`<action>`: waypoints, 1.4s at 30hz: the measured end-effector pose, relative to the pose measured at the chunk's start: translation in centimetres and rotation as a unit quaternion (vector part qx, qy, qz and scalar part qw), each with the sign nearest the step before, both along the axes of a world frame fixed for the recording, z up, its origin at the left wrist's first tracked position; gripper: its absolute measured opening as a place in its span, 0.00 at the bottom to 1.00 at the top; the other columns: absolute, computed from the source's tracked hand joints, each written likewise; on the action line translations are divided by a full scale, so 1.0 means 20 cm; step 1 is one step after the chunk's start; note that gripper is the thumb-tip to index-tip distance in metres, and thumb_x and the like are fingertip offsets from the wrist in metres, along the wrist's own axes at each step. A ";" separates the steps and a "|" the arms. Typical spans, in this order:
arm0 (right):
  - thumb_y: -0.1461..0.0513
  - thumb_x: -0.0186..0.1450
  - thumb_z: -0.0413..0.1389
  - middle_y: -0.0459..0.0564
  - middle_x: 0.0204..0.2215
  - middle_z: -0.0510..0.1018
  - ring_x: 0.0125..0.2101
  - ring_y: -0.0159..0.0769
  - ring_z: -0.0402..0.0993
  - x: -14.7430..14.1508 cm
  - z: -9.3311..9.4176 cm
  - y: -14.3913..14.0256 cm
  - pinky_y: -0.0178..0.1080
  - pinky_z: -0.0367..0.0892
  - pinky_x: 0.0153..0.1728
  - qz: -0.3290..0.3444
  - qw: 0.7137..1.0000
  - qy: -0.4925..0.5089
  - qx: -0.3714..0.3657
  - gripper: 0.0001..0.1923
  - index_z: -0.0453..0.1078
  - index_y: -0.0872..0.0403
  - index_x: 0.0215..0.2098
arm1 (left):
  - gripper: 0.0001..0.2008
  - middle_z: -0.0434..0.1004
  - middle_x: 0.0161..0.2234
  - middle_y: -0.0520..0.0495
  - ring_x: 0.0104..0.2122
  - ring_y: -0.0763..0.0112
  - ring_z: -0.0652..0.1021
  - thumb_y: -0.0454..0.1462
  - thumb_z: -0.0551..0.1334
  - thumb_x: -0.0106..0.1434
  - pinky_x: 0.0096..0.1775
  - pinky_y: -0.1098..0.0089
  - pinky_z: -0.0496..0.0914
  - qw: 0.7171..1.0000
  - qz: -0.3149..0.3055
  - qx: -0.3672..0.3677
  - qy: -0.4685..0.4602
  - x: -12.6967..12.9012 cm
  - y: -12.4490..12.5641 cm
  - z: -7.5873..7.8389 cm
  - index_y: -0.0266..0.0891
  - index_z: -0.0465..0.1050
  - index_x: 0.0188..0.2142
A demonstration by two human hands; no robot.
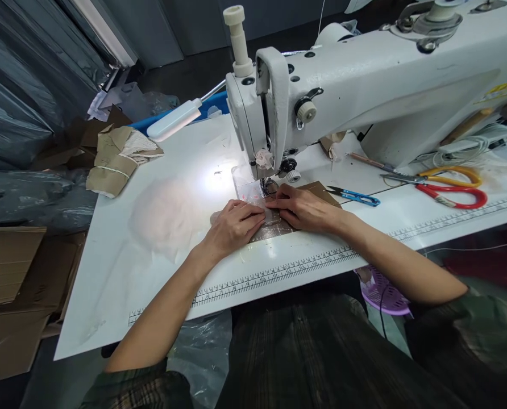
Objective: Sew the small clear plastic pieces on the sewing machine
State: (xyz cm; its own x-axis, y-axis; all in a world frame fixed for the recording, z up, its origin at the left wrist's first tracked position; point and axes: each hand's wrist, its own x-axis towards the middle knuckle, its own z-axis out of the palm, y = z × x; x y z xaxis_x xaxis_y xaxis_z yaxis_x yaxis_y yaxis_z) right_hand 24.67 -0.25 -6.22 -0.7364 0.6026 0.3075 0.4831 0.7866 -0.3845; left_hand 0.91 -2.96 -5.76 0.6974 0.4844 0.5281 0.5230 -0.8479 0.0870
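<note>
My left hand (233, 226) lies flat on a small pale piece of fabric (253, 196) just in front of the presser foot (267, 184) of a white sewing machine (364, 85). My right hand (303, 209) presses the same piece from the right, fingertips pointing at the needle. A brown piece (317, 190) pokes out behind the right hand. Both hands' fingers are close together and pinch the fabric's edge. The machine's lamp lights the spot.
A sheer pink fabric heap (163, 218) lies left of my hands. Brown paper pieces (117, 159) sit at the table's far left. Blue thread snips (356, 197) and red-and-yellow scissors (449, 186) lie to the right. A ruler strip (287, 271) runs along the table's near edge.
</note>
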 end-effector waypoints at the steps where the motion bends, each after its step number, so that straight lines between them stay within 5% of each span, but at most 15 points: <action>1: 0.68 0.67 0.49 0.58 0.44 0.72 0.42 0.42 0.73 0.00 0.00 0.00 0.47 0.74 0.45 0.002 1.000 0.002 0.007 0.20 0.73 0.55 0.54 | 0.05 0.83 0.39 0.48 0.38 0.71 0.81 0.33 0.60 0.69 0.44 0.62 0.73 1.000 -0.003 0.002 0.004 0.00 0.00 0.00 0.39 0.76 0.38; 7: 0.68 0.68 0.47 0.58 0.42 0.71 0.41 0.42 0.72 -0.01 -0.02 -0.01 0.47 0.74 0.42 0.005 0.999 0.001 0.038 0.20 0.73 0.56 0.54 | 0.06 0.83 0.39 0.48 0.37 0.70 0.81 0.32 0.60 0.68 0.41 0.62 0.71 0.999 0.004 0.010 0.035 0.00 -0.01 0.01 0.39 0.76 0.36; 25: 0.67 0.67 0.46 0.59 0.45 0.71 0.43 0.42 0.72 0.00 0.04 -0.03 0.46 0.71 0.46 -0.008 0.999 -0.003 -0.040 0.21 0.74 0.53 0.54 | 0.06 0.83 0.38 0.50 0.35 0.71 0.80 0.31 0.60 0.66 0.48 0.60 0.69 0.999 0.028 0.012 0.030 0.01 -0.01 0.00 0.40 0.75 0.34; 33: 0.66 0.67 0.49 0.53 0.36 0.76 0.37 0.38 0.73 0.03 0.13 -0.02 0.41 0.71 0.44 -0.022 0.996 -0.025 -0.080 0.20 0.75 0.54 0.53 | 0.07 0.83 0.39 0.49 0.33 0.70 0.80 0.31 0.59 0.67 0.51 0.57 0.70 0.997 0.025 0.031 0.064 0.01 -0.02 0.01 0.38 0.75 0.34; 42: 0.64 0.69 0.49 0.56 0.44 0.71 0.46 0.43 0.68 0.02 0.02 -0.14 0.46 0.70 0.47 -0.011 1.000 0.010 -0.011 0.19 0.75 0.48 0.54 | 0.08 0.83 0.38 0.49 0.33 0.69 0.81 0.32 0.57 0.68 0.51 0.55 0.70 0.996 0.037 0.017 0.076 0.02 -0.03 0.01 0.39 0.76 0.36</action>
